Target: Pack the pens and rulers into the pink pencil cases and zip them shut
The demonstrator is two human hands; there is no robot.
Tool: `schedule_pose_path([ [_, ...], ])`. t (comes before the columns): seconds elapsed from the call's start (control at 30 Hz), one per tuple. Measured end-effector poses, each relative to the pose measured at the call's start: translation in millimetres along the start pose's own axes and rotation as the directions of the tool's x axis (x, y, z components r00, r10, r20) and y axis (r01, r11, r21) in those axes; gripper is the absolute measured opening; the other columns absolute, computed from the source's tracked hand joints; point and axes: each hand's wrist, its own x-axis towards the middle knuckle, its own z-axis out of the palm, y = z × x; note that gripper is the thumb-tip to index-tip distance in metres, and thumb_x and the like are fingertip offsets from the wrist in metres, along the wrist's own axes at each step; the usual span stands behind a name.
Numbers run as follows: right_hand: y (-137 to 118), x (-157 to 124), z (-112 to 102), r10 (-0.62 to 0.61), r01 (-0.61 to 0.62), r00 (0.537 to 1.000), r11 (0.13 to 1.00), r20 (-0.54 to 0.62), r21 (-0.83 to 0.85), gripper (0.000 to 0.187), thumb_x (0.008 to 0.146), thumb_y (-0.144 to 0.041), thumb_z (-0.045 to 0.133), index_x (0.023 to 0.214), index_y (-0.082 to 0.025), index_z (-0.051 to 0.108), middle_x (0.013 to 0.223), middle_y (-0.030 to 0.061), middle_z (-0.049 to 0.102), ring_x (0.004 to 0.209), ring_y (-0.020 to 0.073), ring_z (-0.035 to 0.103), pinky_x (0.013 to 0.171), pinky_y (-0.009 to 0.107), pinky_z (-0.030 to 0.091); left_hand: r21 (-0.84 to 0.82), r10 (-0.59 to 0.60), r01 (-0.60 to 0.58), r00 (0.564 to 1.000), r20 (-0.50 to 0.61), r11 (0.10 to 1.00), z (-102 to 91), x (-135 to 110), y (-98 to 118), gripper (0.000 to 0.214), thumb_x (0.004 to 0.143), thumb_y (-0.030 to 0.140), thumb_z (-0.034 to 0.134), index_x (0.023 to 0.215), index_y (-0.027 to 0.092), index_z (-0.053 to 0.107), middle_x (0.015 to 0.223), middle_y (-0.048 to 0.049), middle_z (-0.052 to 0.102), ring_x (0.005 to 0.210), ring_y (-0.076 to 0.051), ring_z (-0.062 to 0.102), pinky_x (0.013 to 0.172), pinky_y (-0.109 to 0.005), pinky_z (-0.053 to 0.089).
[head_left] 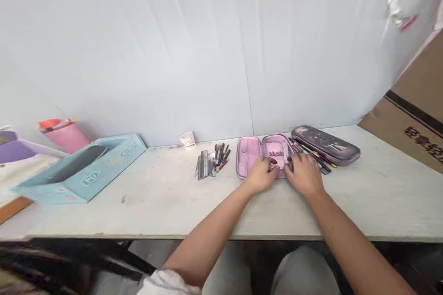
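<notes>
A pink pencil case [249, 150] lies unzipped and opened flat on the table, its two halves side by side. My left hand [260, 176] is at the near edge by the middle seam, fingers curled over the case and thumb toward the right half. On the case's right side, my right hand [305, 174] grips the rim with bent fingers. Part of the right half is hidden by both hands. Just beyond my right hand lies a bunch of pens and pencils [316, 156], leaning along a dark, closed pencil case [327, 144].
Left of the pink case lie rulers [204, 166] and several markers [220, 154]. A crumpled paper cup [188, 139] stands by the wall. A light-blue box [112, 161] sits farther left, near a pink container [67, 137]. At right rises a cardboard box [411, 115].
</notes>
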Motion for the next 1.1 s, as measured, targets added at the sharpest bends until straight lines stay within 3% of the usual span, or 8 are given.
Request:
schedule_pose_path([
  [0.2, 2.2, -2.6, 10.7, -0.08, 0.081, 0.996, 0.996, -0.035, 0.026, 0.027, 0.084, -0.031, 0.041, 0.089, -0.014, 0.061, 0.093, 0.0138, 0.059, 0.092, 0.0269, 0.05, 0.076, 0.036, 0.037, 0.1, -0.039, 0.059, 0.981, -0.188, 0.993, -40.5, -27.4, -47.3, 0.025, 0.084, 0.025, 0.043, 0.1, 0.015, 0.059, 0.104, -0.009, 0.06, 0.102, -0.019, 0.054, 0.094, -0.032, 0.041],
  [0.33, -3.7, -3.4, 15.7, -0.162, 0.165, 0.985, 0.985, -0.064, 0.055, 0.022, 0.084, -0.027, 0.042, 0.084, -0.017, 0.061, 0.089, 0.011, 0.06, 0.089, 0.0252, 0.049, 0.076, 0.035, 0.038, 0.242, -0.11, 0.167, 0.967, -0.231, 0.956, -71.3, -37.2, -88.7, 0.03, 0.085, 0.025, 0.04, 0.107, 0.014, 0.056, 0.11, -0.0107, 0.059, 0.108, -0.022, 0.052, 0.095, -0.037, 0.039],
  [0.47, -28.7, 5.1, 12.2, -0.24, 0.243, 0.97, 0.968, -0.042, 0.067, 0.023, 0.084, -0.027, 0.041, 0.085, -0.017, 0.061, 0.092, 0.01, 0.06, 0.091, 0.0244, 0.049, 0.079, 0.035, 0.037, 0.349, -0.153, 0.229, 0.96, -0.234, 0.908, -81.5, -40.4, -122.5, 0.037, 0.089, 0.029, 0.034, 0.12, 0.016, 0.049, 0.124, -0.0099, 0.055, 0.121, -0.025, 0.042, 0.099, -0.044, 0.034],
  [0.57, -65.4, 20.2, 7.9, -0.308, 0.306, 0.951, 0.948, 0.011, 0.086, 0.025, 0.086, -0.027, 0.039, 0.088, -0.016, 0.062, 0.094, 0.0101, 0.059, 0.094, 0.0237, 0.048, 0.082, 0.034, 0.035, 0.367, -0.164, 0.224, 0.969, -0.187, 0.903, -78.0, -44.1, -139.3, 0.041, 0.09, 0.031, 0.029, 0.124, 0.017, 0.047, 0.134, -0.0079, 0.048, 0.129, -0.025, 0.032, 0.104, -0.048, 0.027],
  [0.73, -147.8, 54.9, 17.8, -0.377, 0.374, 0.909, 0.926, 0.175, 0.052, 0.032, 0.086, -0.029, 0.036, 0.096, -0.016, 0.064, 0.103, 0.0122, 0.059, 0.104, 0.0248, 0.045, 0.089, 0.036, 0.031, 0.387, -0.152, 0.206, 0.974, -0.166, 0.899, -72.2, -51.8, -152.5, 0.041, 0.091, 0.036, 0.026, 0.12, 0.023, 0.053, 0.136, -0.0033, 0.047, 0.131, -0.028, 0.029, 0.106, -0.058, 0.015],
  [0.87, -197.9, 79.1, 44.4, -0.229, 0.25, 0.913, 0.968, 0.336, -0.019, 0.037, 0.083, -0.033, 0.041, 0.098, -0.013, 0.067, 0.113, 0.017, 0.056, 0.115, 0.0291, 0.039, 0.099, 0.046, 0.02, 0.379, -0.135, 0.203, 0.971, -0.197, 0.903, -68.3, -56.1, -153.8, 0.04, 0.091, 0.034, 0.028, 0.12, 0.021, 0.053, 0.131, -0.0063, 0.052, 0.128, -0.028, 0.033, 0.106, -0.059, 0.012],
  [1.0, -212.4, 93.0, 64.6, -0.108, 0.133, 0.916, 0.99, 0.387, -0.038, 0.04, 0.073, -0.035, 0.053, 0.098, -0.007, 0.068, 0.114, 0.0238, 0.056, 0.114, 0.0351, 0.04, 0.097, 0.054, 0.017, 0.362, -0.112, 0.189, 0.969, -0.221, 0.913, -65.3, -57.4, -151.1, 0.037, 0.089, 0.03, 0.033, 0.116, 0.016, 0.055, 0.126, -0.0097, 0.055, 0.124, -0.029, 0.037, 0.106, -0.06, 0.013],
  [1.1, -207.8, 96.8, 62.2, -0.064, 0.068, 0.93, 0.998, 0.363, 0.001, 0.039, 0.071, -0.035, 0.053, 0.093, -0.005, 0.068, 0.114, 0.0254, 0.055, 0.115, 0.0364, 0.04, 0.097, 0.055, 0.017, 0.346, -0.092, 0.187, 0.958, -0.273, 0.919, -66.7, -55.9, -144.7, 0.035, 0.087, 0.033, 0.039, 0.11, 0.015, 0.057, 0.117, -0.0124, 0.058, 0.121, -0.029, 0.039, 0.106, -0.059, 0.015],
])
